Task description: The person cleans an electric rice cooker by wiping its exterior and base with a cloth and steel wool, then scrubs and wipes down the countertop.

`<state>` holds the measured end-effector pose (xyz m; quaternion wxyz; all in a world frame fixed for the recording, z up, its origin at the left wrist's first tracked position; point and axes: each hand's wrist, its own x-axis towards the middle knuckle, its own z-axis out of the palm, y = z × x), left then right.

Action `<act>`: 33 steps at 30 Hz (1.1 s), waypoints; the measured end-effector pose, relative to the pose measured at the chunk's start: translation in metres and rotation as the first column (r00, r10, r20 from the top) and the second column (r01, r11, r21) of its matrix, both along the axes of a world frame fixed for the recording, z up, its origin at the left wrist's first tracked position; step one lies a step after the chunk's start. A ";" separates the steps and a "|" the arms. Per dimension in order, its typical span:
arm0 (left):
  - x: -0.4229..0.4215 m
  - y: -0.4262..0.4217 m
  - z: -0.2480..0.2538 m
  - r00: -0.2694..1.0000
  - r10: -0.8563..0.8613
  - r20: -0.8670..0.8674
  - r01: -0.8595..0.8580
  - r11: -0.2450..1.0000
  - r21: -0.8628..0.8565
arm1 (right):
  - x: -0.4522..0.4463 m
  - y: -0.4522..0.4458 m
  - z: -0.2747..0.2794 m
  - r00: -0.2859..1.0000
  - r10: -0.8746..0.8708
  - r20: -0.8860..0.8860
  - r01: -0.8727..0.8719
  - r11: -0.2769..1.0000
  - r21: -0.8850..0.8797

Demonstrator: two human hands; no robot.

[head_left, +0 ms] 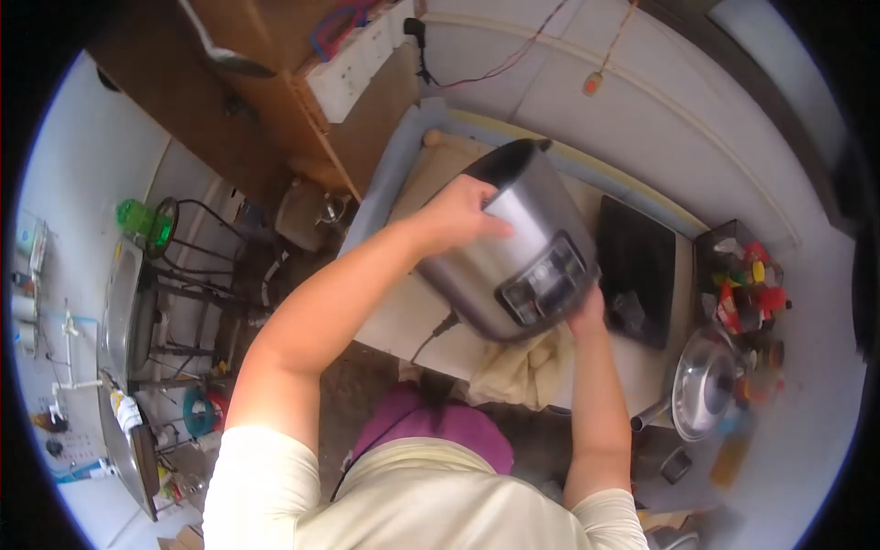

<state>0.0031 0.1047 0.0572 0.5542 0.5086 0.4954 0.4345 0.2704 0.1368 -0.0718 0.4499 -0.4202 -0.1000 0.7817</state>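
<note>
A grey rice cooker body (495, 266) is held tilted above the table, its dark open top toward the upper left and its control panel (543, 280) facing me. My left hand (466, 215) grips its rim, thumb on the outer wall and fingers partly hidden inside. Low on the right side, my right hand (588, 310) holds the cooker near its base; most of those fingers are hidden behind it. Below the cooker, a power cord (427, 341) hangs over the table edge. A beige cloth (524, 371) lies at the front edge, under the cooker.
Right of the cooker, a black cooktop (634, 266) lies on the light table (394, 316). A pan with a glass lid (704, 383) and a basket of condiments (744, 284) stand at the far right. A metal sink (121, 298) is at left, with a wooden cabinet (367, 124) behind.
</note>
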 end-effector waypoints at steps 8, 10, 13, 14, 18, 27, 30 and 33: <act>-0.043 0.031 0.009 0.986 0.139 -0.091 -0.148 0.984 -0.100 | 0.014 0.005 -0.003 0.899 0.054 0.435 -0.176 0.953 0.245; -0.057 0.037 0.014 0.976 0.184 -0.118 -0.199 0.971 -0.132 | 0.032 -0.003 -0.001 0.828 0.015 0.560 -0.222 0.927 0.302; -0.070 0.051 0.012 0.962 0.241 -0.131 -0.257 0.959 -0.121 | 0.054 -0.021 0.003 0.232 0.004 0.973 -0.554 0.823 0.129; -0.074 0.055 0.013 0.962 0.231 -0.149 -0.247 0.964 -0.101 | 0.058 -0.032 -0.003 0.117 -0.054 0.992 -0.618 0.778 0.116; -0.081 0.075 0.018 0.941 0.236 -0.241 -0.262 0.961 -0.083 | 0.052 -0.085 -0.044 -0.281 -0.313 0.907 -0.774 0.633 -0.021; -0.085 0.085 0.011 0.914 0.224 -0.338 -0.235 0.972 0.010 | 0.092 -0.110 -0.053 -0.260 -0.225 0.939 -0.572 0.820 0.038; -0.081 0.085 0.010 0.907 0.244 -0.343 -0.252 0.968 0.024 | 0.139 -0.094 0.001 -0.419 -0.420 0.805 -0.611 0.786 0.093; -0.071 0.082 0.016 0.907 0.261 -0.331 -0.257 0.965 0.056 | 0.158 -0.073 0.029 -0.535 -0.413 0.737 -0.598 0.801 0.014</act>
